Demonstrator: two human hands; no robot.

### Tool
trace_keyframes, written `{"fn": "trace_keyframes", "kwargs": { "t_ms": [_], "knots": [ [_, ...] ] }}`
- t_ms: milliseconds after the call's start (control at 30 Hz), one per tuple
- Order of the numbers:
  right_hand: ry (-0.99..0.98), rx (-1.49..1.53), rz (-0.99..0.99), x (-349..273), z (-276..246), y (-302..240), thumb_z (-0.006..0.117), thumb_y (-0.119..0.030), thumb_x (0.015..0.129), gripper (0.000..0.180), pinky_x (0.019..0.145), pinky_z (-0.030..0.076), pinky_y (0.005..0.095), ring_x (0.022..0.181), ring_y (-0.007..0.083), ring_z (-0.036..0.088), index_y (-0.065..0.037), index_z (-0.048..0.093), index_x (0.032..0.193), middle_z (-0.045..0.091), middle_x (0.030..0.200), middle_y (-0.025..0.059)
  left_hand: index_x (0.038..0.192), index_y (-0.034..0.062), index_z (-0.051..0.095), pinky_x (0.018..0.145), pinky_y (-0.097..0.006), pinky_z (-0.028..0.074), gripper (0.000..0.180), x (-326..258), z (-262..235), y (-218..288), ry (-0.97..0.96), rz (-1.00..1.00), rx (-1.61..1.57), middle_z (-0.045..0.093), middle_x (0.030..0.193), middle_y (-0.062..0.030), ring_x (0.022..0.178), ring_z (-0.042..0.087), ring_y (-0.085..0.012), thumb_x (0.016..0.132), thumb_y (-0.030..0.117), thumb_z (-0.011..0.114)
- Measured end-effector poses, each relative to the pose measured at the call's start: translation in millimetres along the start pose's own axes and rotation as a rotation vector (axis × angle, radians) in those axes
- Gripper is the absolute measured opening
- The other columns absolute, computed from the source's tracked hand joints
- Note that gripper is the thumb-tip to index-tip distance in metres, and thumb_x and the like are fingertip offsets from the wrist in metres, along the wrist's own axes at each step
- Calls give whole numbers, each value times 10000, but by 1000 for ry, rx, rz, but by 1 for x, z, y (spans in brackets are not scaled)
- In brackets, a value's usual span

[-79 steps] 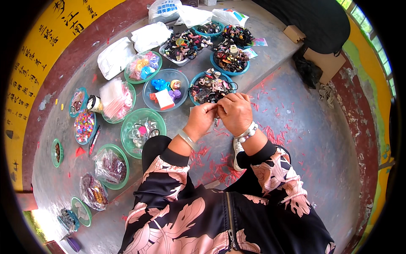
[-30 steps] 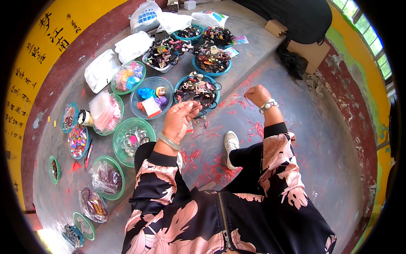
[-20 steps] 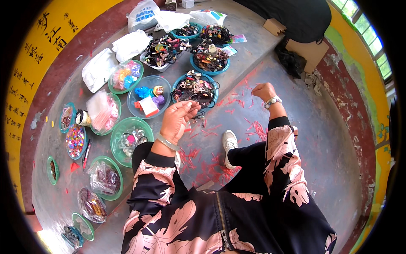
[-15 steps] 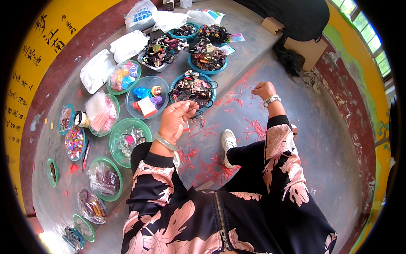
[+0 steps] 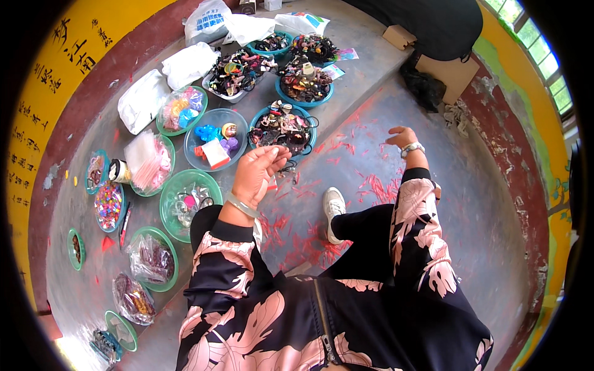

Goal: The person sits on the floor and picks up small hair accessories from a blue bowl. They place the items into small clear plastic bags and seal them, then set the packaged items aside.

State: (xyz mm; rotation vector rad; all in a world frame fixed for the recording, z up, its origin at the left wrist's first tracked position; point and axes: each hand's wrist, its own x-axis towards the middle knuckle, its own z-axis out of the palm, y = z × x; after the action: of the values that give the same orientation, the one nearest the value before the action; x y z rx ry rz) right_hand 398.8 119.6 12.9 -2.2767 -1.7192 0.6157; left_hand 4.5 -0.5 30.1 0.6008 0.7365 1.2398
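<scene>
1. Head view looks down on a person seated on a grey concrete floor, in a black jacket with pink leaves; a white shoe points forward between the arms.
2. Left hand is raised in front of the chest, forearm angled up from the lower edge, a pale bangle on the wrist. Its fingers curl inward, thumb meeting fingertips in a pinch on something small; what it is cannot be told.
3. That hand hovers just beside the near rim of a blue bowl heaped with dark hair ties and clips, well within reach.
4. Right hand is stretched out to the side and forward, arm nearly straight, a beaded bracelet on the wrist. Its fingers are loosely bent and hold nothing, low over the floor among red scraps.
5. Left of the blue bowl stands a clear bowl with bright toys and a red-and-white box; nearer, a green bowl of small trinkets.
</scene>
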Motion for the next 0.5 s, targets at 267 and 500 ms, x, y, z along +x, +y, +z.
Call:
{"fn": "trace_keyframes", "kwargs": {
  "t_ms": [267,500],
  "knots": [
    [-230,457,42,6,12,8,703,-158,670,431,870,422,366,1053,223,521,-96,588,1081,576,1105,49,964,-60,575,782,-259,497,177,-1,1,-2,-19,-4,25,610,962,-153,905,603,-223,865,70,508],
    [200,-117,70,-3,-5,-9,697,-173,640,409,842,452,327,986,251,574,-126,627,1040,628,996,72,970,-57,574,790,-264,492,178,-1,-3,-2,-17,0,49,610,969,-148,912,600,-219,867,65,497]
  ]
}}
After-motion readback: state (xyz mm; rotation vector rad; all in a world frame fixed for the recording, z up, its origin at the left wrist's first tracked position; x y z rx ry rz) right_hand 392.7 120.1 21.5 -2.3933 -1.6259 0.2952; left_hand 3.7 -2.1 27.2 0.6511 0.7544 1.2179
